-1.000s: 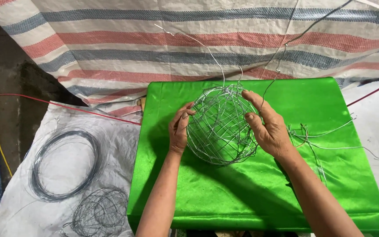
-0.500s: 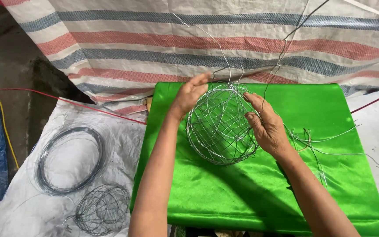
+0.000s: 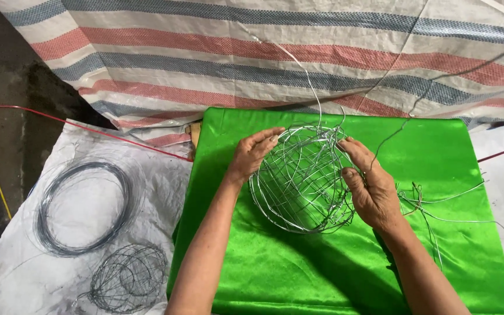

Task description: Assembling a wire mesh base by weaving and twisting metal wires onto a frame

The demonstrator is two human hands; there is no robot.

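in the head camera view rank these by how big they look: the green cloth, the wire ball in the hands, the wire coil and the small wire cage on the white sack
1. green cloth
2. wire ball and wire coil: look about alike, not ranked
3. small wire cage

A table draped in shiny green cloth (image 3: pixel 298 274) carries a round wire ball (image 3: pixel 301 181) near its middle. Loose cut wires (image 3: pixel 438 204) lie on the cloth at the right.

Loose wire ends (image 3: pixel 438 204) clutter the cloth's (image 3: pixel 298 274) right; front bare.
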